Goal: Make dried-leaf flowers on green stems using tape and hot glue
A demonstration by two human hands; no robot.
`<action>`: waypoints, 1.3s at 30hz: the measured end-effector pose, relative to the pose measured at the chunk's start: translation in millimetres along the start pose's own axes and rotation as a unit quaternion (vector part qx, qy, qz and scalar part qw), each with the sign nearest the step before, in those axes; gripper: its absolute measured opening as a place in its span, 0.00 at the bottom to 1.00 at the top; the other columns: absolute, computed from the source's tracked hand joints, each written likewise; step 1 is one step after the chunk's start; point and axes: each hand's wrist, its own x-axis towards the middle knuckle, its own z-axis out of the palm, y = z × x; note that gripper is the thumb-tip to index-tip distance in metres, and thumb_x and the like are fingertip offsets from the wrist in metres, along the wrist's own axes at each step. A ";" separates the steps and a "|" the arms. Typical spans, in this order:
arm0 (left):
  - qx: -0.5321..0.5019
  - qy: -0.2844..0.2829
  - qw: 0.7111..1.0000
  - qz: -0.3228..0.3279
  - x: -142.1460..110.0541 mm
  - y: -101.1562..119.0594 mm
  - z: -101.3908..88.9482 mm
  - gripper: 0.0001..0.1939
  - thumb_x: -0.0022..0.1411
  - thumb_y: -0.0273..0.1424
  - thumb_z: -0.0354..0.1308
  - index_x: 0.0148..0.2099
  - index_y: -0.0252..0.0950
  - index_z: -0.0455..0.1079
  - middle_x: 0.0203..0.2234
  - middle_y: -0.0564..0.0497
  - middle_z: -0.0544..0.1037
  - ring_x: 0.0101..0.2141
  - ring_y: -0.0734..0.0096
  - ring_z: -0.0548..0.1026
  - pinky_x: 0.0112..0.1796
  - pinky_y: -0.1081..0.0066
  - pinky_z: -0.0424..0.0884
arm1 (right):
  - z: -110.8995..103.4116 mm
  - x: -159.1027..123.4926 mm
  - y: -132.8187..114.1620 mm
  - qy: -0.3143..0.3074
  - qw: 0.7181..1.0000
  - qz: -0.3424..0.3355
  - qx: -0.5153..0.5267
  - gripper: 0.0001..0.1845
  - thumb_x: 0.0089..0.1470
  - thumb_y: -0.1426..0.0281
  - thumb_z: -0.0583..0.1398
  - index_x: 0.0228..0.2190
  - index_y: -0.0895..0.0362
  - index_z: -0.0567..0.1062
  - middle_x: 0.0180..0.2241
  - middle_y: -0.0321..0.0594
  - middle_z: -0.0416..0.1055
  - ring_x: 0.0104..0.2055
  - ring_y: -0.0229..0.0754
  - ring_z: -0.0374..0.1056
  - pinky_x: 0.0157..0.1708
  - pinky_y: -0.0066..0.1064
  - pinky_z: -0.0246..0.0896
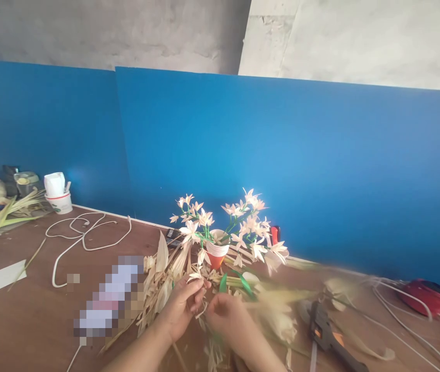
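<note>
Brown tabletop (pixel 14 330), blue partition (pixel 243 134) behind. Left hand (pixel 181 305): pinching pale husk flower (pixel 194 277), before potted cup (pixel 217 250). Right hand (pixel 225 312): just beside, curled, blurred; contents cannot be told. Step, seemingly: detailing the flower; next move calls for steady pinching.

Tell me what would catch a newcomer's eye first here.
The broad blue panel behind the table stands out, then the pale flowers against it, spreading around an orange-and-white cup near the table's far edge. Just nearer, the left hand holds a small pale piece, the blurred right hand beside it.
</note>
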 end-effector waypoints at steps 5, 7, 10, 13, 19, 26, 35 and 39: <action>0.128 0.029 0.989 0.074 -1.8 3.7 3.7 0.12 0.45 0.35 0.65 0.27 0.34 0.68 0.20 0.55 0.72 0.15 0.83 0.60 0.15 0.80 0.49 | -20.7 -10.4 -24.7 0.010 0.999 0.038 -0.031 0.03 0.36 0.76 0.54 0.17 0.57 0.67 0.16 0.31 0.62 0.20 0.33 0.55 0.20 0.23 0.49; 0.167 0.019 0.983 0.076 -2.5 1.8 4.2 0.11 0.44 0.34 0.65 0.26 0.35 0.66 0.19 0.54 0.73 0.15 0.79 0.63 0.15 0.79 0.51 | -26.1 -12.4 -32.7 0.032 0.997 0.060 -0.031 0.03 0.36 0.76 0.54 0.16 0.57 0.65 0.15 0.31 0.61 0.19 0.33 0.55 0.19 0.24 0.49; 0.199 0.005 0.976 0.090 -0.3 -4.9 1.8 0.11 0.46 0.33 0.64 0.25 0.36 0.64 0.18 0.53 0.74 0.18 0.74 0.68 0.19 0.76 0.61 | -30.1 -13.5 -36.9 0.033 0.997 0.048 -0.049 0.03 0.36 0.75 0.54 0.17 0.57 0.65 0.15 0.31 0.62 0.19 0.33 0.56 0.19 0.24 0.49; 0.219 0.004 0.969 0.119 4.2 -12.2 -3.2 0.09 0.48 0.32 0.63 0.25 0.37 0.64 0.18 0.54 0.73 0.21 0.72 0.70 0.23 0.75 0.64 | -31.2 -14.4 -35.3 0.046 0.993 0.023 -0.109 0.04 0.36 0.76 0.53 0.17 0.57 0.67 0.17 0.33 0.65 0.20 0.35 0.59 0.20 0.25 0.51; 0.237 0.000 0.962 0.134 5.8 -13.8 -5.5 0.06 0.46 0.30 0.65 0.27 0.35 0.70 0.22 0.53 0.75 0.27 0.69 0.73 0.30 0.72 0.68 | -34.0 -13.6 -31.1 0.065 0.979 -0.009 -0.193 0.07 0.36 0.77 0.52 0.20 0.58 0.69 0.20 0.35 0.69 0.23 0.37 0.62 0.23 0.25 0.53; 0.063 0.007 0.998 0.019 0.6 -7.1 1.7 0.14 0.48 0.39 0.65 0.33 0.32 0.74 0.25 0.48 0.79 0.28 0.70 0.76 0.31 0.75 0.70 | -27.1 -7.8 -20.3 0.071 0.989 -0.011 -0.133 0.08 0.40 0.76 0.52 0.24 0.58 0.71 0.21 0.34 0.68 0.24 0.37 0.62 0.23 0.25 0.54; -0.058 -0.007 0.997 -0.048 2.1 -8.4 -2.8 0.15 0.50 0.38 0.65 0.34 0.31 0.75 0.28 0.48 0.78 0.27 0.76 0.74 0.28 0.79 0.69 | -7.9 -7.4 -22.7 0.091 0.992 -0.023 -0.079 0.04 0.41 0.75 0.54 0.22 0.58 0.69 0.21 0.33 0.67 0.24 0.37 0.62 0.25 0.26 0.54; -0.033 0.003 0.999 -0.035 2.5 -10.4 -1.8 0.13 0.51 0.38 0.64 0.34 0.31 0.76 0.23 0.53 0.74 0.20 0.83 0.66 0.24 0.82 0.64 | -5.4 -7.8 -25.3 0.096 0.990 -0.029 -0.094 0.05 0.41 0.76 0.53 0.22 0.57 0.69 0.20 0.34 0.68 0.24 0.37 0.62 0.25 0.26 0.54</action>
